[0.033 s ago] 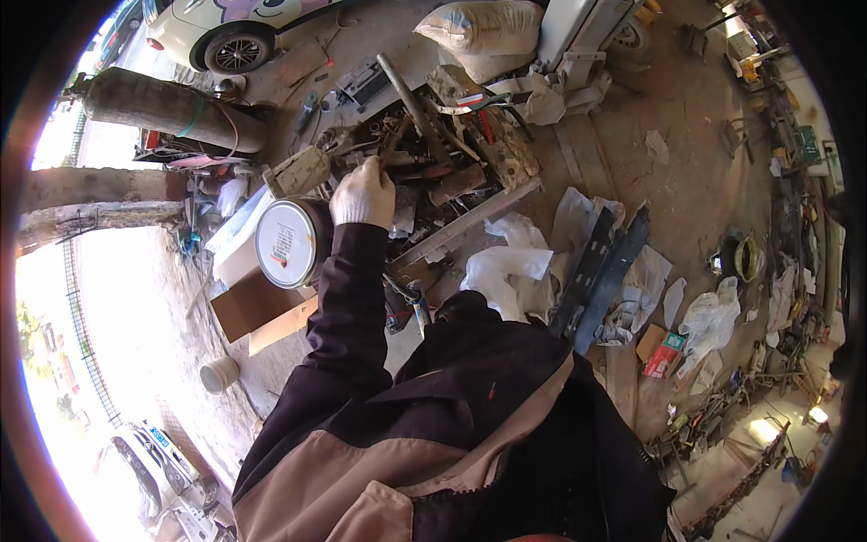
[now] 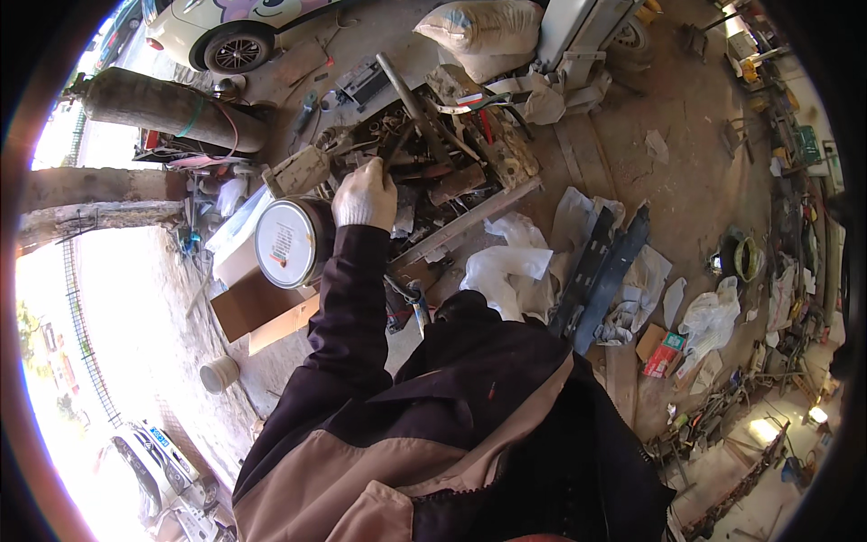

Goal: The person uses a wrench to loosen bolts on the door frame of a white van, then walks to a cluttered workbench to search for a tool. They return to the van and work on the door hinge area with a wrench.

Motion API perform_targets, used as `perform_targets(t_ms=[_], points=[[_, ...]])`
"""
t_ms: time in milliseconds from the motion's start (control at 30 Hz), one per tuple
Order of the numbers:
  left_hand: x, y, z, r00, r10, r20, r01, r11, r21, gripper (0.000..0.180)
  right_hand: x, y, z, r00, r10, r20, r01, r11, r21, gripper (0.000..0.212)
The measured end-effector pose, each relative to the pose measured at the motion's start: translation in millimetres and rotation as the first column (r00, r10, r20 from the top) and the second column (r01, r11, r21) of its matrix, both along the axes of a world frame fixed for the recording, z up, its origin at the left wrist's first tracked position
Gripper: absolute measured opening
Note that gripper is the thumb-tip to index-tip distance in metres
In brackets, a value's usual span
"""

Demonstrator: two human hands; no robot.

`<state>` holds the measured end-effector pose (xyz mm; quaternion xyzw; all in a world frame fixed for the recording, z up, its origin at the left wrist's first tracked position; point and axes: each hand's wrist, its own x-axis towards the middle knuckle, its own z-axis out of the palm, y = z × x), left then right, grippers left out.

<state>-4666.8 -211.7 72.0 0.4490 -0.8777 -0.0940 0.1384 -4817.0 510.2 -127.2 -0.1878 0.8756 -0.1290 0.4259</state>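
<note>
My left hand [image 2: 365, 194], in a white knit glove, reaches from a dark sleeve into a shallow metal bin [image 2: 479, 215] heaped with greasy scrap and tools. Its fingers are curled closed over the bin's near left part; whatever they hold is hidden. A long metal pipe [image 2: 406, 99] lies slanting across the heap, beyond the fingers. A rusty metal piece [image 2: 456, 183] rests to the right of the hand. Close on the left stands a round bucket with a white lid [image 2: 285, 244]. My right hand does not show.
An open cardboard box [image 2: 248, 303] sits below the bucket. Behind it lies a large gas cylinder [image 2: 163, 113]. A full sack [image 2: 479, 36] is at the far side. Dark long panels [image 2: 596, 280] and plastic sheeting [image 2: 506, 271] lie to the right. A car [image 2: 235, 45] stands far left.
</note>
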Motion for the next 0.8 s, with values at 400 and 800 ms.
perform_targets(t_ms=[400, 800], points=[[59, 95, -20, 0.984, -0.092, 0.153, 0.083, 0.995, 0.062, 0.07, 1, -3, 14, 1.0, 0.014, 0.003, -0.014, 0.999, 0.032, 0.034], [31, 69, -39, 0.991, -0.134, 0.022, 0.136, 0.983, -0.127, 0.014, -16, -9, 6, 0.987, 0.156, -0.044, -0.156, 0.988, 0.02, 0.037]])
